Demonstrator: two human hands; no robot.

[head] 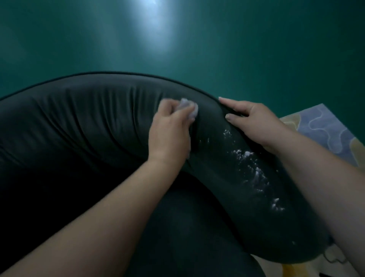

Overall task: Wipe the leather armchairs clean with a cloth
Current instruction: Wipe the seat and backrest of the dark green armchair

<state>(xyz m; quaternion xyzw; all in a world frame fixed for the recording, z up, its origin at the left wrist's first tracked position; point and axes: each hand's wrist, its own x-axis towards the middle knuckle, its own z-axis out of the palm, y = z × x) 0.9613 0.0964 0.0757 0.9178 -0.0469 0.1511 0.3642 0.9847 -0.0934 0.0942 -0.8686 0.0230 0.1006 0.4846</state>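
A dark leather armchair fills the lower part of the head view, its padded backrest curving from the left down to the right. My left hand grips a small crumpled white cloth pressed against the top of the backrest. My right hand rests on the chair's upper right edge, its thumb on the inner side and its fingers over the piped rim. White specks are scattered along the right armrest below my right hand.
A teal wall with a bright glare patch stands behind the chair. A rug patterned in blue, yellow and white lies on the floor at the right. The seat cushion is dark at the bottom centre.
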